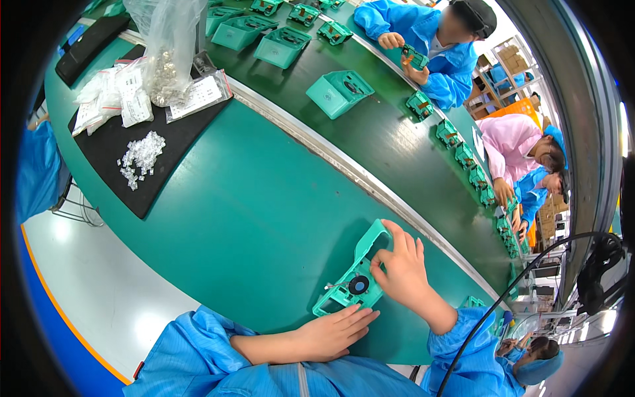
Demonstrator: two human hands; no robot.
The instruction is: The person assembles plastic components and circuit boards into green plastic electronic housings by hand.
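Note:
A green plastic housing (368, 250) lies on the green worktable in front of me, its hollow side up. Inside it sits a round black speaker-like part (358, 284), with thin wires beside it. My right hand (405, 270) is closed on the housing's right side, its fingers over the far end and the thumb bent inward. Whether a small part is between thumb and forefinger I cannot make out. My left hand (333, 334) lies with fingers stretched against the near edge, touching the housing.
Small clear plastic pieces (141, 159) lie on a black mat (122, 177) at the left, near bags of parts (162, 79). Beyond the metal rail, a conveyor (390, 159) carries several green housings (338, 94). Co-workers (423, 49) sit across it. A black cable (506, 291) crosses at right.

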